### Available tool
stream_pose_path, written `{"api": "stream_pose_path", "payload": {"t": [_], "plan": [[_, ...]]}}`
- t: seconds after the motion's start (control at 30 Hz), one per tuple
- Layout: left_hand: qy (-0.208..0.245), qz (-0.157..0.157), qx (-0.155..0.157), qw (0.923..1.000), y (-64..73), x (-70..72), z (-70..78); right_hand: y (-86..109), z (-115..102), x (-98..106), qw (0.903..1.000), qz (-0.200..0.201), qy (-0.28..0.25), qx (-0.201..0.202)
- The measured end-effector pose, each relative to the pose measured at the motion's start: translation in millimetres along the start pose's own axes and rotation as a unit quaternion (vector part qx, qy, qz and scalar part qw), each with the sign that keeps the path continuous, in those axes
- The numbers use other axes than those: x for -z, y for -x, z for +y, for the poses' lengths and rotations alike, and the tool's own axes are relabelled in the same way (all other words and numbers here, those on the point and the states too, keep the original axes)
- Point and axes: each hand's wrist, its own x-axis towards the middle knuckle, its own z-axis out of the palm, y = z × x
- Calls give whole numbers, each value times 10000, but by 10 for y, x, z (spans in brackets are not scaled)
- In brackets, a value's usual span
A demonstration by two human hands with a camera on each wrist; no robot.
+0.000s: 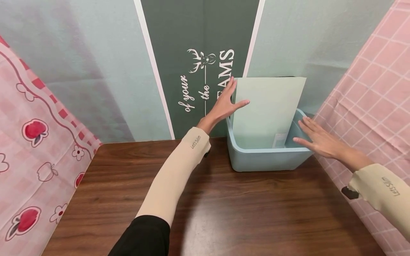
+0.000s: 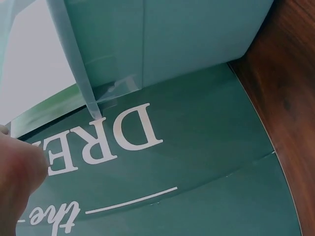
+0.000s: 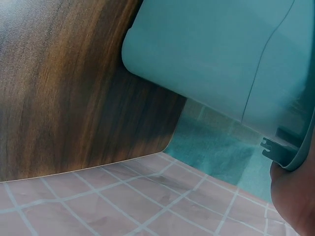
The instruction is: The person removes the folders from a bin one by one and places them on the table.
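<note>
A pale green folder [image 1: 267, 106] stands upright and leans back in a light blue plastic bin [image 1: 269, 160]; a small whitish label [image 1: 279, 140] shows low on its front. At the folder's upper left edge is my left hand [image 1: 224, 105], fingers straight and thumb spread across the front; whether it touches cannot be told. My right hand [image 1: 320, 140] lies by the bin's right rim with its fingers extended. In the right wrist view, part of that hand [image 3: 295, 196] meets the bin's rim [image 3: 302, 152]. The folder's bottom is hidden inside the bin.
The bin rests at the back right of a brown wooden table [image 1: 224, 206]. Behind it hangs a grey-green cloth [image 1: 173, 35] with white lettering and a deer head. Pink cloths flank the table, apple-patterned [image 1: 41, 160] on the left and checked [image 1: 368, 89] on the right.
</note>
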Motion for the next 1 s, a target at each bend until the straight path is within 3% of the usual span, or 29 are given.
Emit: {"api": "stream_pose_path", "payload": {"t": [0.2, 0.4, 0.57, 1.0], "plan": [[-264, 200, -175, 9993, -11, -13, -25, -18, -11, -11, 10000, 75, -7, -8], [35, 574, -528, 9969, -28, -46, -50, -36, -20, -23, 9999, 149, 6, -23], [261, 712, -755, 9943, -9, -86, -80, -27, -45, -40, 9999, 145, -12, -70], [254, 564, -854, 9944, 22, -156, -130, 11, -71, -43, 9998, 100, -49, -156]]}}
